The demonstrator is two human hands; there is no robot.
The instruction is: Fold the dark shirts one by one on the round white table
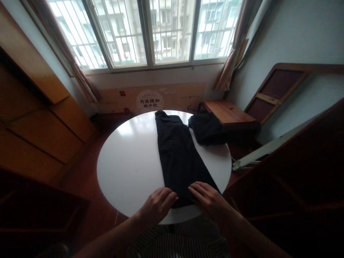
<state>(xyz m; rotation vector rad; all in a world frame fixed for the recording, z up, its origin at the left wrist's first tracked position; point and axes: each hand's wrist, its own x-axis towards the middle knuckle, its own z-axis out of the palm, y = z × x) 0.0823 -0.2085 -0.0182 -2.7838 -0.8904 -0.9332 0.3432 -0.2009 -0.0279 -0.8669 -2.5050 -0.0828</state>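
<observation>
Black trousers (178, 154), laid lengthwise, stretch across the round white table (129, 161) from its far rim to its near side. Their near end is the wider one. At its left corner my left hand (160, 202) is closed on the cloth, fingers pressed together. My right hand (208, 199) grips the same end farther right, with its fingertips on top and the thumb hidden. Beyond my right hand, a folded black garment pile (206, 128) rests at the table's right rear edge.
A wooden desk or bench (228, 111) stands behind the table at the right. Yellow-brown cabinets (48, 139) line the left wall. A printed cardboard panel (115, 100) leans below the barred windows (172, 32). A dark wooden panel (295, 179) rises close on the right.
</observation>
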